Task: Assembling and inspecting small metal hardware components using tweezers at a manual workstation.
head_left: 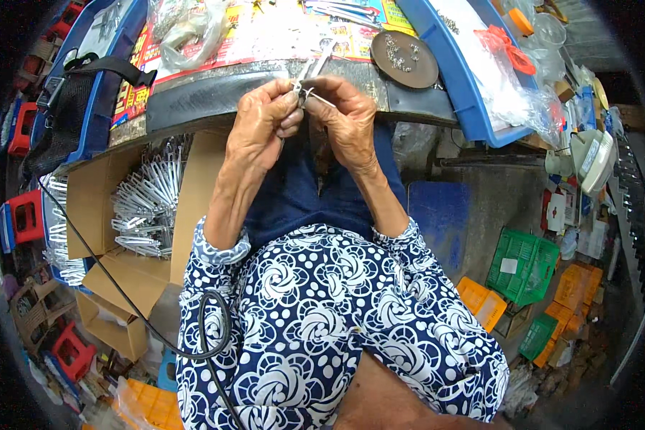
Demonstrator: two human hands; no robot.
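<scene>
Both my hands meet at the table's near edge, pinching a small silvery metal clip part (304,92) between their fingertips. My left hand (261,125) grips it from the left, thumb and forefinger closed on it. My right hand (347,118) holds its right side, with a thin wire end sticking out toward the right. A longer silvery metal piece (317,61) lies on the table just beyond the fingers. My blue and white flowered sleeves fill the lower middle.
A round dark dish (405,59) with several small metal bits sits on the table at right. Blue trays (451,68) flank the work area. An open cardboard box (97,201) of silvery metal clips (147,204) stands at lower left. Green crates (523,265) and orange boxes sit on the floor at right.
</scene>
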